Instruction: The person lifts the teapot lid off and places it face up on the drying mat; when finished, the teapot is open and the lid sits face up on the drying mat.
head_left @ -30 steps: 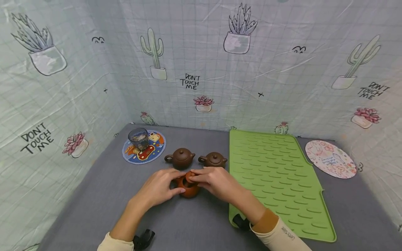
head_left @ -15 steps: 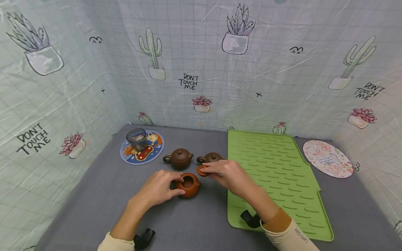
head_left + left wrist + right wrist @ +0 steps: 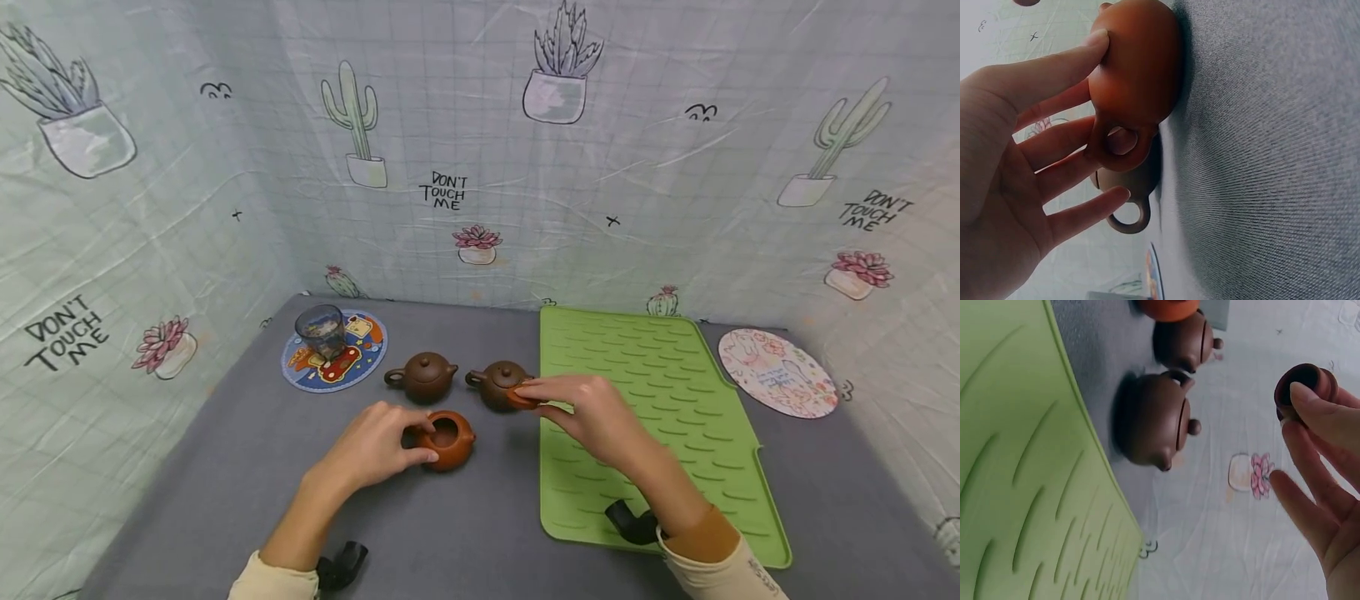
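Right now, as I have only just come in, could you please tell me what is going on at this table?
A person's left hand holds an orange pot, which stands open on the table. The fingers of the right hand pinch an orange lid in the air. Behind the open pot, two brown pots stand with lids on. A green mat lies to the right.

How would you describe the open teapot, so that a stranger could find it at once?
Find the green mat, then look to its left, where two dark brown teapots stand. Nearer the person than these, the left hand grips the open teapot. It alone is orange-brown and has its lid off.
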Action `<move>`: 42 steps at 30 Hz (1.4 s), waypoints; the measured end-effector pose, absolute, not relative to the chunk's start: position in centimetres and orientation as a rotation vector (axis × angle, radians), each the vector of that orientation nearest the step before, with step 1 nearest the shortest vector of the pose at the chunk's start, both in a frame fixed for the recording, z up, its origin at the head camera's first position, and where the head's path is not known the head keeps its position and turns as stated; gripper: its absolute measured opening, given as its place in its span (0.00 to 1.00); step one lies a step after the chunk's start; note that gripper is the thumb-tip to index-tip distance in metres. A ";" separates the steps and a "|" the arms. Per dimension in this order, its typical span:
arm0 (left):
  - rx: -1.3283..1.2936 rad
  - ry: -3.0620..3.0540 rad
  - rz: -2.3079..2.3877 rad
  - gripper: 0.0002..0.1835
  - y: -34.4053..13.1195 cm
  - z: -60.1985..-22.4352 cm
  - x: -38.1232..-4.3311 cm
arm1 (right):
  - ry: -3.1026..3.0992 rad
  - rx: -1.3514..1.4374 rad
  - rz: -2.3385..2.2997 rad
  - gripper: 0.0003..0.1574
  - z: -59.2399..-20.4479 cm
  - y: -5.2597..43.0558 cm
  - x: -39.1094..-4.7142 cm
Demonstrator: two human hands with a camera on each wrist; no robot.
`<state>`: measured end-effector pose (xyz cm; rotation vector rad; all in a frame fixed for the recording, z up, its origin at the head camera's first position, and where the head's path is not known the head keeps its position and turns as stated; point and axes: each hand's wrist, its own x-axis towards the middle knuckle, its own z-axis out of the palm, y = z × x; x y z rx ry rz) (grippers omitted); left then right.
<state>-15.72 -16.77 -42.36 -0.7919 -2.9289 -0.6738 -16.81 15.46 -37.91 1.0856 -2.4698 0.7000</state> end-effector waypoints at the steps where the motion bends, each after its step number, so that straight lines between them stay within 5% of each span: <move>1: -0.789 -2.932 -0.674 0.13 -16.8 -42.4 -15.7 | -2.473 1.063 0.690 0.27 -37.9 15.6 -16.7; 15: -0.778 -2.930 -0.662 0.13 -16.9 -42.2 -15.8 | -2.553 0.893 0.847 0.20 -37.7 18.0 -15.3; 42: -0.744 -2.949 -0.656 0.13 -16.8 -42.2 -15.9 | -2.856 1.054 0.851 0.13 -40.4 20.1 -13.3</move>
